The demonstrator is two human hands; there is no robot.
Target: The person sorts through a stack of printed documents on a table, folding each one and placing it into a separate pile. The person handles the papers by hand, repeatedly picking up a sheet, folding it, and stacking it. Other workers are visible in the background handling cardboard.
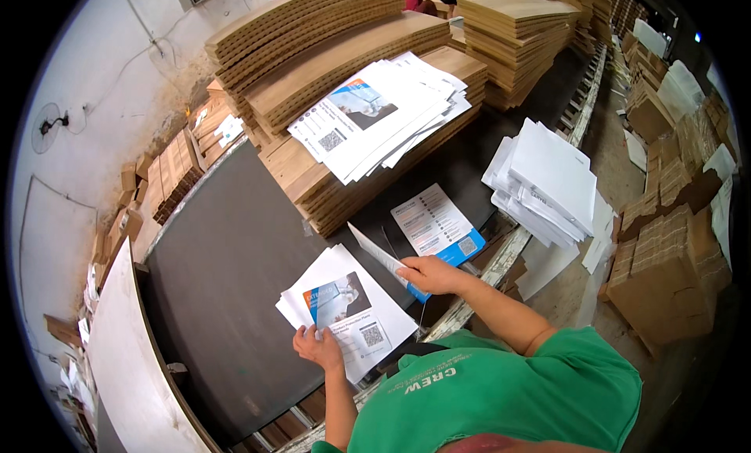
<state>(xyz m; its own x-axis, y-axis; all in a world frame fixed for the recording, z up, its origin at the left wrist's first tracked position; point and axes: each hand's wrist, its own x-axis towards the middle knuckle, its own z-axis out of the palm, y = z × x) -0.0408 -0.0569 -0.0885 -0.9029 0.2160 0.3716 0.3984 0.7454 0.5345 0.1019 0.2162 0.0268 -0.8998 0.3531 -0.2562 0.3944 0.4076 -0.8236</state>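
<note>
My left hand [319, 348] is closed at the near-left edge of a printed leaflet [344, 312] with a photo and a square code. That leaflet lies on top of a fanned stack of white sheets [400, 321] on the dark belt. My right hand [430, 275] pinches another leaflet [379, 253], tilted up and seen almost edge-on. Just beyond it, a printed leaflet with a blue band [432, 218] lies flat on the belt. Farther off, a loose pile of similar leaflets and sheets [383, 116] rests on brown flat-packed cardboard [293, 171].
The dark conveyor belt [211, 273] runs away in front of me, with a worn rail [501, 265] along its right side. Piles of white papers [551, 179] stand to the right. More cardboard stacks [512, 46] rise behind, and bundled cartons [665, 273] line the right floor. A wall fan [51, 128] hangs left.
</note>
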